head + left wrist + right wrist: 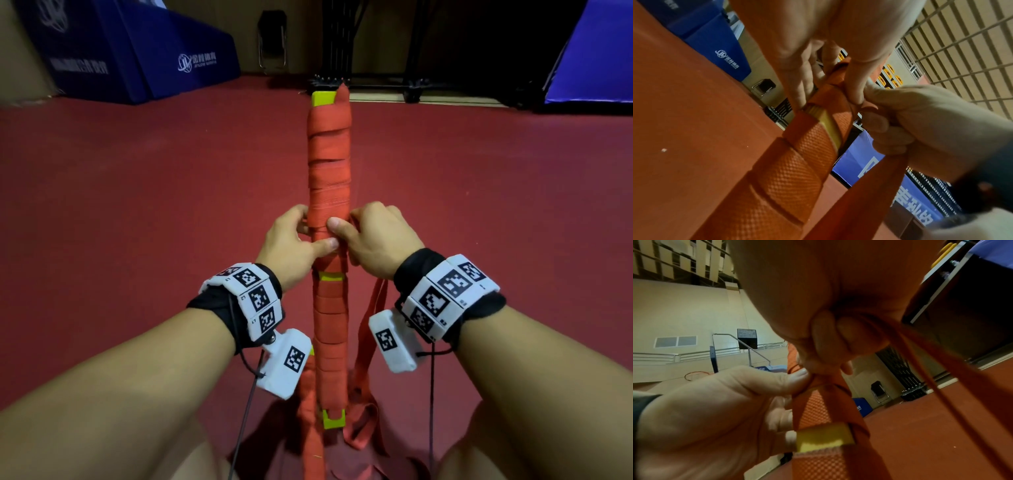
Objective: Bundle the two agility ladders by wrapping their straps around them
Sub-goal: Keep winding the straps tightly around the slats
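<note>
A long ladder bundle of yellow rungs wound in red strap points away from me over the red floor. My left hand grips its middle, thumb on top and fingers curled round the far side. My right hand pinches the strap against the bundle beside the left thumb. The loose strap hangs from the right hand toward my lap. In the left wrist view the wound bundle shows a bare yellow rung. The right wrist view shows the strap running out from my curled fingers.
The near end of the bundle rests between my knees amid more loose red strap. Blue mats stand at the back left and another blue mat at the right. A folding chair and a black rack stand ahead.
</note>
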### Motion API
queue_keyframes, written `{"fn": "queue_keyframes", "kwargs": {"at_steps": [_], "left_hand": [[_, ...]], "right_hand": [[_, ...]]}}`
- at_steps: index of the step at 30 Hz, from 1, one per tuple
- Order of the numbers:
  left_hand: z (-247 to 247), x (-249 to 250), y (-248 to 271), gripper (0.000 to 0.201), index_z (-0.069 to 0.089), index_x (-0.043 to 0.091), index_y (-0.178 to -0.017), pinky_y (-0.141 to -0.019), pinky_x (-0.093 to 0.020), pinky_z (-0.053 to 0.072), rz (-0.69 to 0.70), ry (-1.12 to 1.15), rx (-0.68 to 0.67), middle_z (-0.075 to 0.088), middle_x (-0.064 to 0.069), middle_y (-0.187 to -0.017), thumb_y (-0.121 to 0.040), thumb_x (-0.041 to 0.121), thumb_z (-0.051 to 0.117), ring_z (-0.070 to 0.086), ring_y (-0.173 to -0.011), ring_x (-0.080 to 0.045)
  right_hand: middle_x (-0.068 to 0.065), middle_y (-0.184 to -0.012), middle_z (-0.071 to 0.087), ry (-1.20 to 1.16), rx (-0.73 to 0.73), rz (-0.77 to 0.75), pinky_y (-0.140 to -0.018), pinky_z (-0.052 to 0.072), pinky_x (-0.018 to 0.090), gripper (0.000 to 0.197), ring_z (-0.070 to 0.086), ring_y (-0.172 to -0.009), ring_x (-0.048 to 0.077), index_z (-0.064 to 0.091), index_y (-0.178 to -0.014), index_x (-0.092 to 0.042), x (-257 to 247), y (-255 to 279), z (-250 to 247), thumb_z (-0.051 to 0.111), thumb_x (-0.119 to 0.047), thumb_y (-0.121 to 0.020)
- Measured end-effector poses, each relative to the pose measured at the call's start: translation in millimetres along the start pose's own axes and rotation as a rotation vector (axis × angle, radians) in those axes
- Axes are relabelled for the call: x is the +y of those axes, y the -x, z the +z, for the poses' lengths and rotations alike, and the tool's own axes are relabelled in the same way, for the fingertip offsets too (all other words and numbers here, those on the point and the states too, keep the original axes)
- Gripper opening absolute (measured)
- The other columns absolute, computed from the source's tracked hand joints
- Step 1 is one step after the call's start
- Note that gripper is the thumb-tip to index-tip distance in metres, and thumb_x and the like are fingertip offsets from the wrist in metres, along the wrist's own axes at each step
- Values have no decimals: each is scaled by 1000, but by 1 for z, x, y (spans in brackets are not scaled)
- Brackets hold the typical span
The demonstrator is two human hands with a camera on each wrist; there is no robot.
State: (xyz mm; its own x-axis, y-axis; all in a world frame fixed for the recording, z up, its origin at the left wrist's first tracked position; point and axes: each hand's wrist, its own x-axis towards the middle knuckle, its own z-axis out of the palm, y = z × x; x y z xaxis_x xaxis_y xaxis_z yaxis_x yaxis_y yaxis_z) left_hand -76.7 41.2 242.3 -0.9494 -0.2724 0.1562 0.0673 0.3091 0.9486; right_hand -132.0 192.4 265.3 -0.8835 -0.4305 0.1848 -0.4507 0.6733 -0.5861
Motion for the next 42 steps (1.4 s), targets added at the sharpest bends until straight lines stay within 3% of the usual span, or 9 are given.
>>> {"fn": "queue_keyframes", "kwargs": {"at_steps": [3,8,12,18,24,31,35,39,42], "left_hand": [[-4,1,5,40,63,31,-93,-81,-53,60,34,-55,15,71,8,-92,-57,44,76,70,-93,-19],[-4,4,9,35,60,25,-95,-74,-48,59,124,-115,15,70,5,-85,-64,29,74,69,-82,-22],[-1,7,7,48,61,23,-112,-74,-34,60,115,-22,-34,74,3,-92,-68,18,80,72,-83,-11],[-5,-2,0,61,54,8,-120,-74,-28,60,49,111,-203,76,1,-96,-68,-11,82,74,-89,-12],[-4,0,-2,46,66,7,-115,-67,-14,53,105,48,-122,74,2,-92,-75,-4,84,70,-80,2],[0,-5,-2,52,66,24,-105,-66,-39,60,63,54,-55,67,13,-74,-57,25,87,66,-73,-5],[-1,-3,3,59,63,31,-97,-71,-54,62,73,49,-50,69,0,-87,-46,42,90,71,-83,-22],[-3,-2,2,65,59,36,-101,-80,-49,62,84,32,-90,75,1,-102,-43,37,89,72,-99,-21],[-3,-1,2,77,56,27,-110,-76,-40,62,41,107,-141,78,-2,-96,-40,32,89,75,-89,-16]], "right_hand": [[10,-82,69,23,-23,-30,-79,56,43,53,66,-78,31,64,-81,-15,-3,1,4,45,-64,-92],[5,-77,69,69,49,-48,-70,55,39,80,65,-77,29,66,-78,-19,-13,9,9,37,-92,-63],[3,-80,69,49,63,-115,-74,54,40,53,65,-80,29,64,-84,-21,-13,11,2,53,-72,-84],[-8,-71,64,5,7,-176,-57,36,18,36,56,-67,12,67,-93,-23,-5,11,-11,52,-55,-96],[2,-70,70,-10,11,-150,-72,53,36,42,66,-74,22,65,-78,-21,-4,6,-11,47,-53,-99],[13,-72,65,16,58,-61,-73,55,43,61,64,-75,36,60,-69,-15,-4,5,-3,39,-67,-93],[7,-67,64,19,57,-59,-62,47,35,60,63,-71,30,69,-74,-15,-10,9,-6,45,-69,-88],[3,-62,64,36,45,-116,-66,53,40,59,62,-68,27,74,-81,-16,-14,12,-7,50,-70,-86],[4,-67,67,33,38,-137,-71,51,38,46,64,-74,28,73,-83,-16,-15,12,-12,52,-56,-96]]}}
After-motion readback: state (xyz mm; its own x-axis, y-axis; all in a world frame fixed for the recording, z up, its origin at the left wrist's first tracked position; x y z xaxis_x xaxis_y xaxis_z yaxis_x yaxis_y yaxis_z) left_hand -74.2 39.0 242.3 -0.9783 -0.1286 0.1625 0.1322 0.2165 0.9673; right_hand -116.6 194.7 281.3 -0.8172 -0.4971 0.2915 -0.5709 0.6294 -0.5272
